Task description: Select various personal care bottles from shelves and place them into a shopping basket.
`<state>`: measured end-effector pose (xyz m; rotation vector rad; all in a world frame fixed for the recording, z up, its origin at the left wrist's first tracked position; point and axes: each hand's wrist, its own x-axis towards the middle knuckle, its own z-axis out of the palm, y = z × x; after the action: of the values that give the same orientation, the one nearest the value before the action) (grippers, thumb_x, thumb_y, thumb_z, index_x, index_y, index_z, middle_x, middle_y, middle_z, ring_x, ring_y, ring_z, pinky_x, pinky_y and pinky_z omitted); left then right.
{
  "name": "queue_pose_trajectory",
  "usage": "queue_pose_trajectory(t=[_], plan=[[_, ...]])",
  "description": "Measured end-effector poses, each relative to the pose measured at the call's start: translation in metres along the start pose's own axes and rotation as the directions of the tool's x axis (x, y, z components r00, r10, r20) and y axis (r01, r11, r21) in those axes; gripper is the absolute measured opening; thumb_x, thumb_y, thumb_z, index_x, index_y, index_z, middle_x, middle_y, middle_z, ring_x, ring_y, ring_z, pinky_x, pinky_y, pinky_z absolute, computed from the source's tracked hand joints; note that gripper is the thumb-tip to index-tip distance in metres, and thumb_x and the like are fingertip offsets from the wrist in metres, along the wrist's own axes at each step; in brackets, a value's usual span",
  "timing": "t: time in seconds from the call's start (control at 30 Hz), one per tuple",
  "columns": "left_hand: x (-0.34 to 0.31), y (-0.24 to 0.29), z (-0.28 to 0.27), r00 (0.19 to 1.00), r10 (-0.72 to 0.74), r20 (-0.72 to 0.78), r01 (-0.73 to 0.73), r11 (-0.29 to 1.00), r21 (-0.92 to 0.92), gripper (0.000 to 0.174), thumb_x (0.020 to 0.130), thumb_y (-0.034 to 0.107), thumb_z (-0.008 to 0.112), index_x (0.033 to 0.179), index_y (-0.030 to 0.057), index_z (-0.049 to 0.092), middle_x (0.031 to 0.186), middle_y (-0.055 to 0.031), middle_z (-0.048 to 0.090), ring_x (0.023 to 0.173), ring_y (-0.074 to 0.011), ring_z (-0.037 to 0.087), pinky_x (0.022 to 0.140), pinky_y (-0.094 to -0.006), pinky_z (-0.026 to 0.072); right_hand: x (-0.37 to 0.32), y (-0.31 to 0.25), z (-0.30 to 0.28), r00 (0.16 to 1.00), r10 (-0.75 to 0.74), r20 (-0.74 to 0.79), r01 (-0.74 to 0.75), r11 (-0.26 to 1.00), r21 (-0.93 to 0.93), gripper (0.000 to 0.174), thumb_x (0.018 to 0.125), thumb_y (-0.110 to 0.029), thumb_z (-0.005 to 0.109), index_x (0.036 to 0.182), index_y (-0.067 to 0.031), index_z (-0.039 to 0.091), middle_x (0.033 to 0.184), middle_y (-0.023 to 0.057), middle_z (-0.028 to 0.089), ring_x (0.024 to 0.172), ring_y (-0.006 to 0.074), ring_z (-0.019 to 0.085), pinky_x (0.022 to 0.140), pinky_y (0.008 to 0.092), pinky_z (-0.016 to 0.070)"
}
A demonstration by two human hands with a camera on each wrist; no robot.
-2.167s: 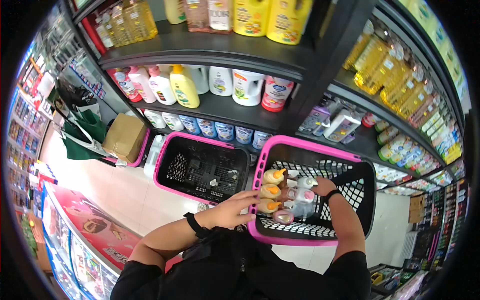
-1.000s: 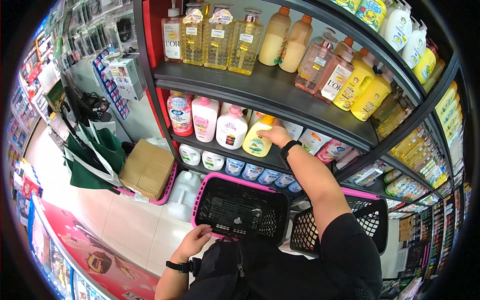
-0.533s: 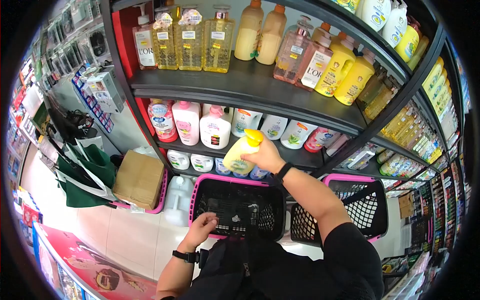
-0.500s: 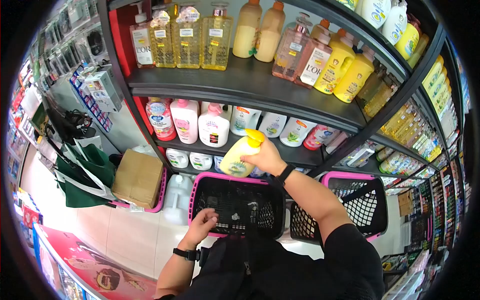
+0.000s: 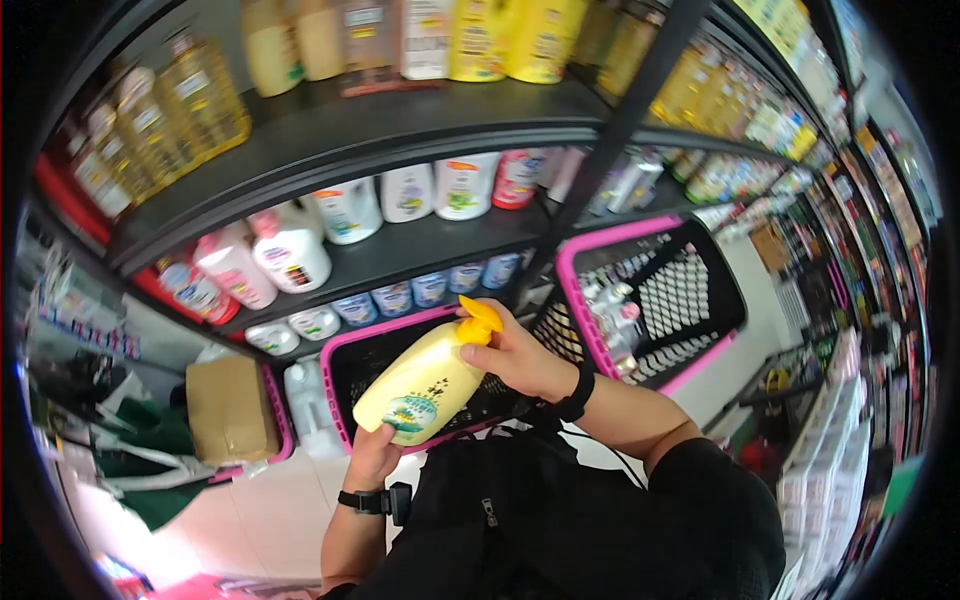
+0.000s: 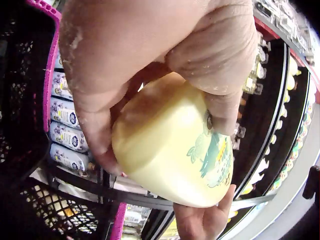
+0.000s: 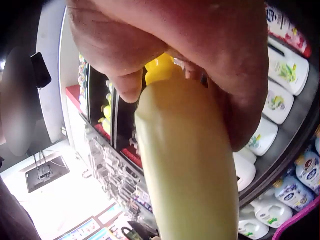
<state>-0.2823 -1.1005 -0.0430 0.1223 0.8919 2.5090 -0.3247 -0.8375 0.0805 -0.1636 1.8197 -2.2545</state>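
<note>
A pale yellow pump bottle (image 5: 422, 388) with an orange-yellow pump head lies tilted across both hands in front of my body, its printed front label turned up. My right hand (image 5: 512, 352) grips it around the neck and shoulder, just below the pump. At the other end my left hand (image 5: 374, 452) holds the base, with the thumb on the label side. The left wrist view shows the bottle's rounded base (image 6: 160, 145) between thumb and fingers. In the right wrist view the bottle's side (image 7: 190, 160) runs down from under the right hand (image 7: 175, 35).
Below the bottle stands a black basket with a pink rim (image 5: 390, 325). To its right, a second basket (image 5: 622, 232) contains several bottles. Shelves (image 5: 400, 115) of bottles rise ahead. A white jug (image 5: 312, 410) and a cardboard box (image 5: 230, 410) stand left.
My right hand went from the right basket to the shelf, took the yellow pump bottle and brought it down toward me. My left hand has come up to hold its base.
</note>
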Motion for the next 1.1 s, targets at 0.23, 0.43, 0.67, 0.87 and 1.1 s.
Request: queue_pose_trajectory(t=[0.23,0.43,0.67,0.87,1.1], plan=[[0.043,-0.042,0.049,0.986,-0.146,0.08,0.138,0.986,0.097,0.09,0.078,0.037,0.086,0.149,0.0039,0.04,0.144,-0.0101,0.054,0.132,-0.0272,0.054,0.111,-0.0453,0.0431,-0.065,-0.064,-0.079,0.997,-0.039,-0.068,0.015,0.946,-0.323,0.042,0.087,-0.016,0.08,0.121,-0.0045,0.057,0.105,0.0018,0.062,0.1,0.0113,0.059,0.087,0.0269,0.0489],[0.086,-0.087,0.122,0.978,-0.175,0.11,0.157,0.975,0.158,0.084,0.08,0.031,0.086,0.145,-0.0012,0.043,0.14,-0.0124,0.057,0.128,-0.0276,0.056,0.109,-0.0434,0.0449,-0.112,-0.145,-0.162,0.994,0.033,-0.1,-0.1,0.594,-0.798,0.05,0.084,-0.043,0.078,0.099,-0.0002,0.057,0.081,0.0185,0.064,0.075,0.0314,0.067,0.065,0.0406,0.0503],[0.134,-0.155,0.222,0.948,-0.196,0.25,0.134,0.961,0.244,0.083,0.083,0.03,0.083,0.148,0.0002,0.04,0.144,-0.0118,0.053,0.132,-0.0258,0.053,0.111,-0.0422,0.042,-0.172,-0.187,-0.256,0.986,-0.138,-0.097,0.002,0.585,-0.811,0.034,0.083,-0.026,0.082,0.093,-0.002,0.06,0.08,0.0057,0.058,0.075,0.0129,0.056,0.067,0.03,0.0461],[0.151,-0.221,0.266,0.941,-0.293,0.171,0.231,0.922,0.31,0.066,0.09,0.018,0.076,0.144,0.0005,0.043,0.136,-0.011,0.057,0.128,-0.0214,0.053,0.11,-0.0401,0.042,-0.203,-0.22,-0.301,0.978,-0.187,0.086,0.126,0.21,-0.97,0.035,0.079,-0.027,0.081,0.087,-0.0031,0.056,0.074,0.014,0.058,0.07,0.0327,0.06,0.062,0.039,0.0462],[0.139,-0.255,0.266,0.895,-0.021,0.445,-0.444,0.031,0.895,0.049,0.078,0.015,0.076,0.124,0.0036,0.061,0.132,-0.0207,0.055,0.128,-0.0442,0.049,0.11,-0.0522,0.039,-0.199,-0.17,-0.36,0.991,0.128,0.023,0.035,-0.096,-0.995,0.037,0.081,-0.038,0.071,0.095,-0.0047,0.059,0.076,0.0188,0.066,0.075,0.0399,0.066,0.066,0.0491,0.0518]])
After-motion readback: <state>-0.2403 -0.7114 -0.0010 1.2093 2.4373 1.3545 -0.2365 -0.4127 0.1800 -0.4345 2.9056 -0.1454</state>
